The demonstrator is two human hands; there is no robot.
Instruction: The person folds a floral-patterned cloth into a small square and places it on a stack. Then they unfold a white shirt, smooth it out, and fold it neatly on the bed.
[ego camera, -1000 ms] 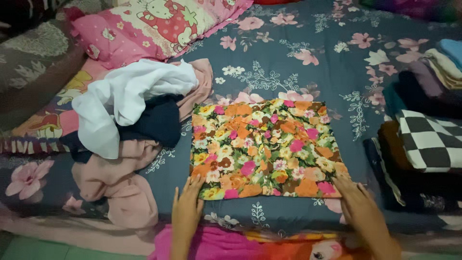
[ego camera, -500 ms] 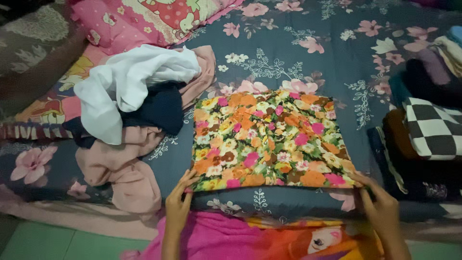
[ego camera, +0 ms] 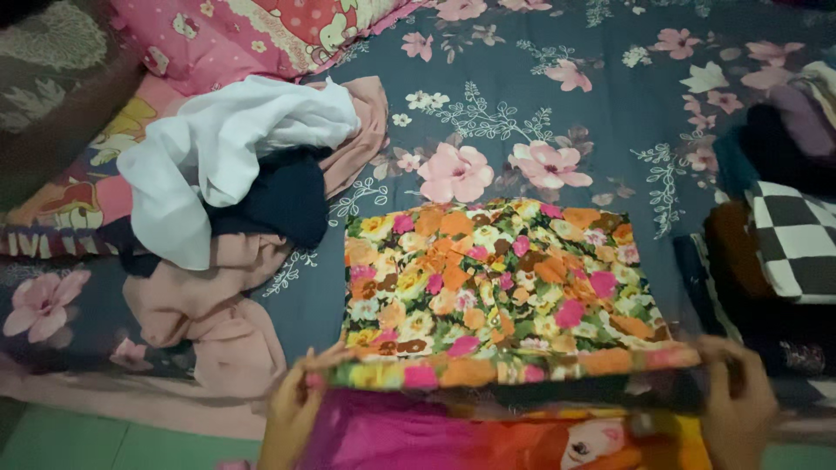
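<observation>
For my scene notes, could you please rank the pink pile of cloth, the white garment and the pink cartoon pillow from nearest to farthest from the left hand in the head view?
From the left hand:
1. Pink pile of cloth, just above-left of it.
2. White garment, farther up, on the heap.
3. Pink cartoon pillow, at the top edge.

A single head-worn camera looks steeply down from close above onto the bed (ego camera: 557,113) ahead.

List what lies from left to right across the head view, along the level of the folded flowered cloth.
Crumpled white garment → dusty pink cloth heap → folded orange, pink and yellow flowered cloth, its near edge lifted by left hand and right hand → black-and-white checked folded fabric.
</observation>
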